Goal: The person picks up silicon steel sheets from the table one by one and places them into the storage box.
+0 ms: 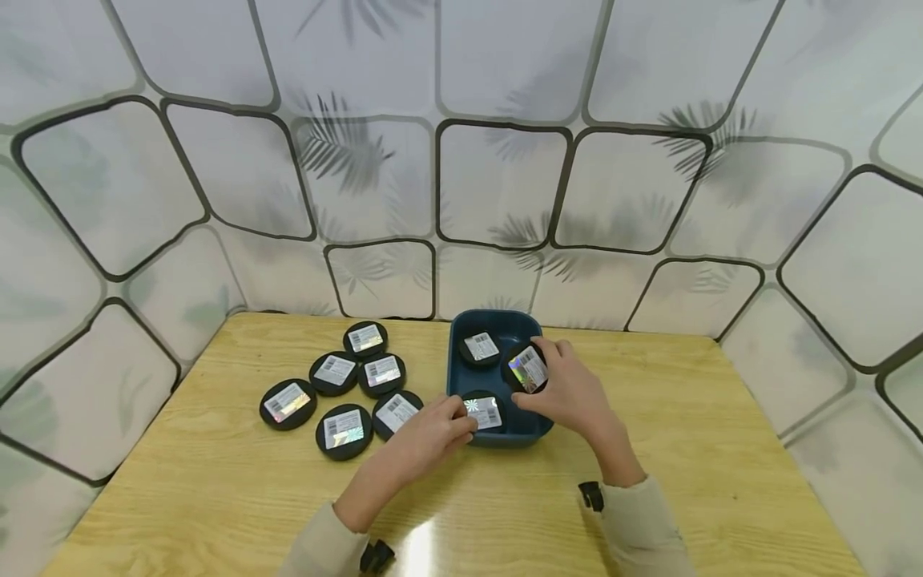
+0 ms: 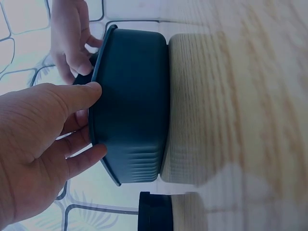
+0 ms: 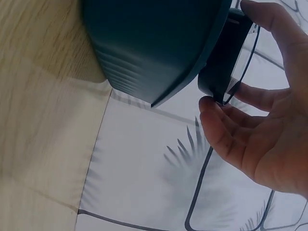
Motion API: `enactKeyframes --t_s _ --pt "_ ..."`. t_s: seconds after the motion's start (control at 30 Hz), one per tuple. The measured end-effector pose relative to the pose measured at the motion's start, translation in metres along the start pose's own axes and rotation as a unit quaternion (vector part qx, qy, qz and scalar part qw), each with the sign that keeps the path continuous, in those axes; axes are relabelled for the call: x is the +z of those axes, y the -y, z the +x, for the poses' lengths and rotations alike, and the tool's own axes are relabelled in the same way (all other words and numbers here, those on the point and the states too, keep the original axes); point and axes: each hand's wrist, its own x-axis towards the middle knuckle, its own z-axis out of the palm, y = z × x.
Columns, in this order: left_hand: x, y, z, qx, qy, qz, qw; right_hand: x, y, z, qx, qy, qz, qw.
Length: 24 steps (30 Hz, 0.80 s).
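Observation:
A dark blue bin (image 1: 501, 440) stands on the table. At its right rim my right hand (image 1: 573, 393) holds a thick black round disc (image 1: 528, 369) with a shiny barcode label, thumb and fingertips on opposite edges. The right wrist view shows this disc tilted beside the bin's rim. My left hand (image 1: 433, 433) grips the bin's front left rim. In the left wrist view its thumb overlaps the rim and some fingertips are hidden behind it. Close by these fingers, a second labelled disc (image 1: 485, 412) lies inside the bin; another (image 1: 479, 347) lies at the back left.
Several more labelled black discs (image 1: 344, 431) lie flat on the wooden table (image 1: 721, 449), left of the bin. One disc (image 1: 395, 413) is right beside my left hand. Behind the table hangs a patterned curtain (image 1: 505, 184).

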Motion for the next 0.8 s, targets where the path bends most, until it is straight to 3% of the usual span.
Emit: enactKeyframes --t_s 0.43,0.8 --pt "-0.003 0.000 0.000 -0.008 0.007 0.001 0.9999 0.004 0.003 0.018 -0.034 0.042 -0.047 0.997" --pt "-0.001 0.000 0.000 0.005 0.000 0.003 1.0000 0.016 0.002 0.033 -0.053 0.067 -0.116 0.990"
